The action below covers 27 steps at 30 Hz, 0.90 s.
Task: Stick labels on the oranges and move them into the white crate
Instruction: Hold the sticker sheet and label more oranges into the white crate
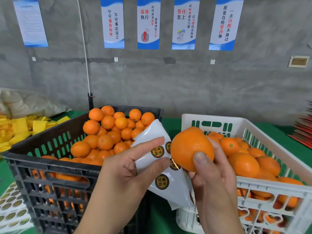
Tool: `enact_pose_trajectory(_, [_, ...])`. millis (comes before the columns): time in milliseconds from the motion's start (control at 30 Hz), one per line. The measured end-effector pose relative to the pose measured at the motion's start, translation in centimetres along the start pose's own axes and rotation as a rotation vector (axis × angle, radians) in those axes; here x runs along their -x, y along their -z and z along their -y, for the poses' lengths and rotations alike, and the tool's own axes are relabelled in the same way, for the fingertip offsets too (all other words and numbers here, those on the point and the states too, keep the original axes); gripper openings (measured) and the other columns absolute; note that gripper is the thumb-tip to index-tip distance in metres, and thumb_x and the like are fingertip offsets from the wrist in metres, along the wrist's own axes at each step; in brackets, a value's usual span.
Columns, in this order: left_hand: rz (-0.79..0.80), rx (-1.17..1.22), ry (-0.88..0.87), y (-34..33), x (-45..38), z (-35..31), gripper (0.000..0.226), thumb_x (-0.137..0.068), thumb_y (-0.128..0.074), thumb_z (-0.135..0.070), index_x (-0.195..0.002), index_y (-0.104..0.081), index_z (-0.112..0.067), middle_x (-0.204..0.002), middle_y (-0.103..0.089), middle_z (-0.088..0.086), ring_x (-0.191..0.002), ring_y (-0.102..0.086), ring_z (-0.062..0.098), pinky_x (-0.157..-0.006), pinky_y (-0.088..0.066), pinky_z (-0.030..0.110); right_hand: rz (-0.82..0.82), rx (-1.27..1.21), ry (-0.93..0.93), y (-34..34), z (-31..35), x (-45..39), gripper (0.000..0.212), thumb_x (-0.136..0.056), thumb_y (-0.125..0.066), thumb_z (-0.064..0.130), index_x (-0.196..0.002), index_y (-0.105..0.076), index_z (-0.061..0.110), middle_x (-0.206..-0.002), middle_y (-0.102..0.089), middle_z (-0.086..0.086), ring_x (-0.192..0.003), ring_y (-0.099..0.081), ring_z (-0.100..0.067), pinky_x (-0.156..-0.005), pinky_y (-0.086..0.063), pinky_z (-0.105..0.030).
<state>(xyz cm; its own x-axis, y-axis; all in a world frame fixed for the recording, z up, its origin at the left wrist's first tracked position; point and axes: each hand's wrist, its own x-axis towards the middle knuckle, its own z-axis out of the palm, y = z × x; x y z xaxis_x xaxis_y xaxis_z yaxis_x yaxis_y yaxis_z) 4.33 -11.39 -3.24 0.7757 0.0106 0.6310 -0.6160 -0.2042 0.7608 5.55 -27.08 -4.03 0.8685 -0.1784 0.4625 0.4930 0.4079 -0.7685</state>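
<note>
Landmark throughout: the white crate (243,130), right side of the green desk (170,125).

Right hand (214,179) holds one orange (190,147) just left of the white crate's near-left corner, above the gap between the crates. Thumb pressed on the front of the fruit, fingers curled behind it. Judged reason: the bare skin is turned toward the labels so a sticker can go straight on.

Left hand (133,164) pinches a label sheet (168,181), thumb on top and fingers beneath, further left of the white crate. The sheet's right edge touches or sits just beside the orange. Round gold-and-black stickers (157,151) show on it; one at the edge by the fruit looks partly lifted, though I cannot tell for certain. No label visible on the orange yet, so the step in hand seems to be sticking, not moving.

White crate already holds a layer of oranges, filled to about mid-height. It sits close to the right hand, so the drop is short once the label is on.

Left of the white crate stands a black crate (50,159), heaped with unlabelled oranges (108,132): the supply. Well left of that, yellow pieces (18,130) lie in a pile, and more sticker sheets (11,208) lie at the near-left corner of the desk, likely spares.

Risk: a creased sticker if the sheet buckles.
</note>
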Motion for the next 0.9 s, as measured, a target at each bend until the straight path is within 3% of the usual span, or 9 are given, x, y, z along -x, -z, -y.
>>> enact_pose_trajectory(200, [0.007,-0.071,-0.078,0.0,-0.2,-0.1,0.037,-0.077,-0.076,-0.032,-0.114,-0.075,-0.031,-0.064,-0.068,-0.031,-0.068,-0.067,-0.016,-0.067,-0.049,0.0,-0.011,0.035,0.003,-0.4,0.0,0.5,0.073,-0.045,-0.09,0.073,-0.108,-0.074,0.041,-0.11,-0.077,-0.004,-0.101,-0.075,-0.03,-0.086,-0.062,-0.042])
enact_pose_trajectory(300, [0.013,-0.095,-0.037,0.3,-0.4,0.2,0.038,-0.079,-0.072,-0.043,-0.116,-0.075,-0.036,-0.093,-0.076,-0.028,-0.094,-0.072,-0.009,-0.079,-0.055,0.008,-0.007,0.065,0.006,-0.7,0.1,0.6,0.072,-0.045,-0.088,0.076,-0.107,-0.073,0.044,-0.107,-0.077,-0.001,-0.098,-0.076,-0.027,-0.081,-0.063,-0.036])
enact_pose_trajectory(400, [0.027,-0.172,-0.074,0.6,-0.4,0.6,0.037,-0.086,-0.074,-0.047,-0.121,-0.074,-0.037,-0.1,-0.076,-0.029,-0.098,-0.071,-0.008,-0.081,-0.057,0.014,-0.034,0.076,0.011,-0.8,0.2,0.6,0.072,-0.045,-0.088,0.075,-0.107,-0.074,0.041,-0.105,-0.078,-0.001,-0.097,-0.076,-0.025,-0.077,-0.062,-0.03])
enact_pose_trajectory(500, [0.127,-0.072,-0.052,0.7,-0.4,0.3,0.036,-0.086,-0.076,-0.033,-0.122,-0.075,-0.037,-0.107,-0.077,-0.02,-0.101,-0.073,0.0,-0.082,-0.059,0.018,-0.059,0.079,0.014,-0.7,0.1,0.7,0.073,-0.045,-0.087,0.076,-0.108,-0.074,0.04,-0.105,-0.078,-0.002,-0.098,-0.076,-0.026,-0.081,-0.062,-0.034])
enact_pose_trajectory(567, [0.158,-0.047,-0.065,0.8,-0.5,-0.2,0.032,-0.086,-0.076,-0.021,-0.114,-0.076,-0.035,-0.084,-0.075,-0.024,-0.073,-0.071,-0.006,-0.062,-0.055,0.009,-0.087,0.069,0.014,-0.7,0.1,0.6,0.074,-0.043,-0.087,0.078,-0.108,-0.075,0.043,-0.105,-0.078,0.0,-0.1,-0.075,-0.024,-0.088,-0.061,-0.04])
enact_pose_trajectory(633, [0.145,-0.081,-0.052,1.0,-0.3,-0.5,0.028,-0.083,-0.083,-0.027,-0.106,-0.076,-0.04,-0.048,-0.053,-0.02,-0.037,-0.04,-0.002,-0.041,-0.031,0.006,-0.084,0.077,0.001,-0.7,0.1,0.7,0.077,-0.043,-0.086,0.078,-0.11,-0.074,0.041,-0.104,-0.079,-0.002,-0.099,-0.075,-0.023,-0.093,-0.058,-0.049])
enact_pose_trajectory(700, [0.147,-0.094,0.013,1.2,-0.3,-0.4,0.033,-0.077,-0.089,-0.044,-0.106,-0.074,-0.049,-0.04,-0.036,-0.01,-0.036,-0.022,0.004,-0.041,-0.02,0.012,-0.091,0.088,-0.019,-0.6,0.1,0.7,0.076,-0.045,-0.087,0.076,-0.11,-0.074,0.038,-0.094,-0.078,-0.001,-0.086,-0.074,-0.016,-0.095,-0.055,-0.052])
enact_pose_trajectory(767, [0.154,-0.074,0.048,1.5,-0.3,-0.3,0.039,-0.072,-0.09,-0.048,-0.107,-0.074,-0.052,-0.041,-0.035,-0.006,-0.037,-0.022,0.005,-0.042,-0.021,0.013,-0.102,0.08,-0.027,-0.5,0.1,0.8,0.063,-0.051,-0.085,0.066,-0.107,-0.075,0.039,-0.086,-0.077,0.0,-0.075,-0.071,-0.01,-0.087,-0.056,-0.045])
enact_pose_trajectory(900, [0.162,-0.066,0.073,1.6,-0.3,-0.5,0.042,-0.065,-0.083,-0.048,-0.106,-0.075,-0.054,-0.044,-0.033,-0.007,-0.039,-0.026,0.006,-0.043,-0.025,0.012,-0.106,0.051,-0.057,-0.4,0.1,0.7,0.051,-0.056,-0.078,0.06,-0.104,-0.075,0.042,-0.093,-0.079,-0.004,-0.08,-0.076,-0.016,-0.07,-0.061,-0.029])
